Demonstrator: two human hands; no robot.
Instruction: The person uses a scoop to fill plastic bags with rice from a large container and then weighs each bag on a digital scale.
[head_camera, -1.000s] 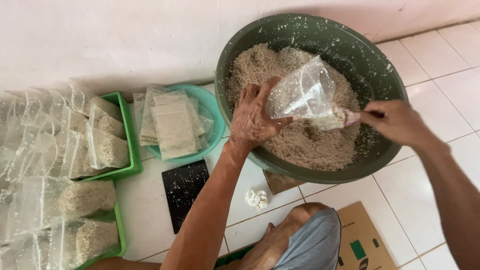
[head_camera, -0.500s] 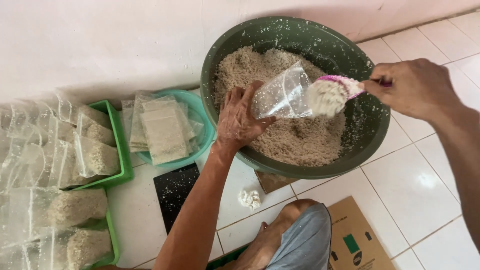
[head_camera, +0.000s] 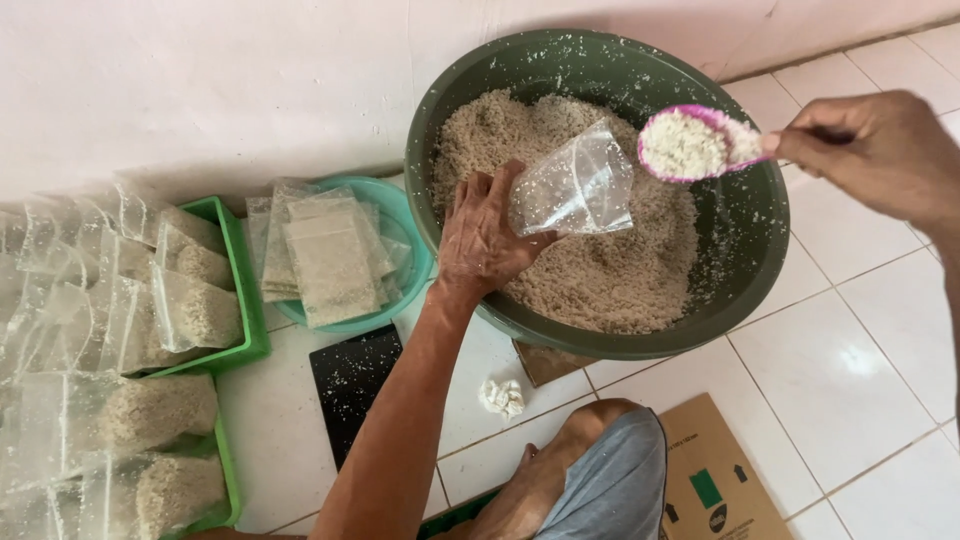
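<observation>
A big dark green basin (head_camera: 740, 280) on the tiled floor holds a heap of pale crumbly grains (head_camera: 600, 270). My left hand (head_camera: 485, 235) rests over its near rim and holds a small clear plastic bag (head_camera: 575, 185) open, mouth toward the right. My right hand (head_camera: 880, 150) grips the handle of a pink scoop (head_camera: 690, 140), heaped with the grains, raised just right of the bag's mouth and apart from it.
Green trays (head_camera: 245, 290) on the left hold several filled clear bags (head_camera: 150, 410). A teal bowl (head_camera: 405, 255) carries a stack of flat empty bags (head_camera: 325, 260). A black flat scale (head_camera: 350, 385), a small white lump (head_camera: 502, 396), my knee (head_camera: 590, 480) and a cardboard box (head_camera: 715, 480) lie below the basin.
My right hand lifted the scoop out of the grain heap and up to the right of the bag's mouth. The bag turned more upright in my left hand.
</observation>
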